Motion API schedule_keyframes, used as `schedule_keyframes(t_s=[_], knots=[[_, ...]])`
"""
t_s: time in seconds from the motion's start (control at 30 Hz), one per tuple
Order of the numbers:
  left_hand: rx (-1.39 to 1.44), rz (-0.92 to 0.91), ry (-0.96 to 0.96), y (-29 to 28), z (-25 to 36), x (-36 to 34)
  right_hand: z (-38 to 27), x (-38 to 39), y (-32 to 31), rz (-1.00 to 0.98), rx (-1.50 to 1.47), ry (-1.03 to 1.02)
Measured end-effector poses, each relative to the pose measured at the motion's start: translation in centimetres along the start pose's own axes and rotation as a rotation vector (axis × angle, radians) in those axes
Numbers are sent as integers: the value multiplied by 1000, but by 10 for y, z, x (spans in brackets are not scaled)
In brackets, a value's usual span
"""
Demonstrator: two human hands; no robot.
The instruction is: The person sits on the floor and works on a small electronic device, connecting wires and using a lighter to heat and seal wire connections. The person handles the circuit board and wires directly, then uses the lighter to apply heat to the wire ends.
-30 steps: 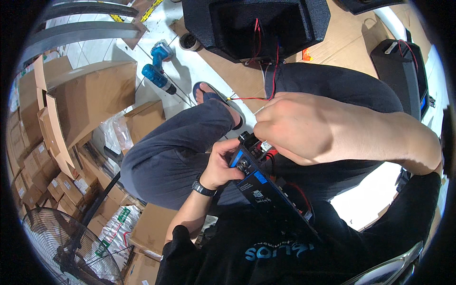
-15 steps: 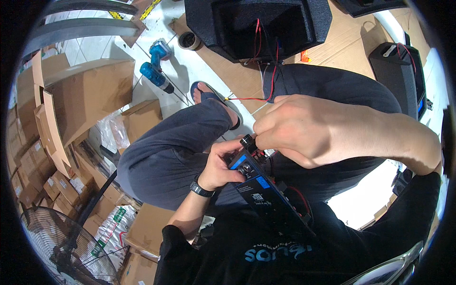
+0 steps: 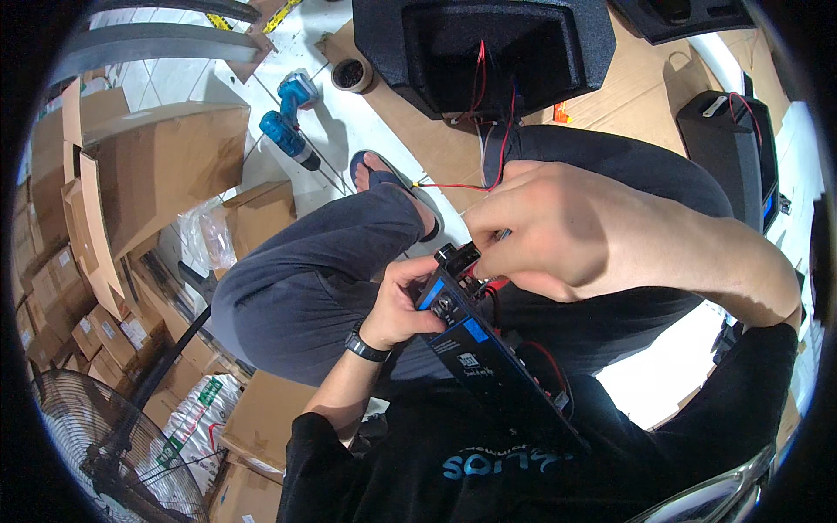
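Note:
Gripped at its upper end by my left hand is a black amplifier panel with blue markings. The panel stands tilted over my lap, its circuit side with red wires facing right. My right hand reaches over from the right, fingers pinched together beside the components at the panel's top end. A small bluish sliver shows between those fingers; what it belongs to is hidden. Beyond my hands sits a black speaker cabinet, its cavity facing me, with red and black wires hanging out.
On the tiled floor at left lie a blue cordless drill and a round container. Cardboard boxes, a white sack and a fan crowd the left side. Another black speaker cabinet stands at right, near my knee.
My right hand has shifted slightly, still pinched near the panel's top end, and the bluish sliver now shows. The view has moved a little; my left hand keeps its hold.

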State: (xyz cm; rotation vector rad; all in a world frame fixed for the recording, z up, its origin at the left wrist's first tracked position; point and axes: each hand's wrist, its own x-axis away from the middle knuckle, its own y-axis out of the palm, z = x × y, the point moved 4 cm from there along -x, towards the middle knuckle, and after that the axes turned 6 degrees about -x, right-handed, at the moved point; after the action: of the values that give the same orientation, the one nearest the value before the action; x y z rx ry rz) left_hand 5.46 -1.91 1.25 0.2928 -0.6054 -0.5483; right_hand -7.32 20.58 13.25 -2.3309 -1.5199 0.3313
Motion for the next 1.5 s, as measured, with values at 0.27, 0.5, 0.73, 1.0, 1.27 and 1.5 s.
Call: schedule_keyframes(t_s=[0.27,0.5,0.73,1.0,1.27,1.5], knots=[[1,-4,-7,4,2,-2,-7,1,10,12,124,57],[40,-70,41,10,9,-7,-14,7,14,53,57,102],[39,-29,74,8,4,-5,-14,10,18,87,18,186],[-82,175,-92,0,5,7,-20,9,5,206,170,141],[73,110,-135,3,0,-2,-19,37,-4,471,-88,326],[57,154,-153,6,3,2,-1,33,26,390,-480,328]])
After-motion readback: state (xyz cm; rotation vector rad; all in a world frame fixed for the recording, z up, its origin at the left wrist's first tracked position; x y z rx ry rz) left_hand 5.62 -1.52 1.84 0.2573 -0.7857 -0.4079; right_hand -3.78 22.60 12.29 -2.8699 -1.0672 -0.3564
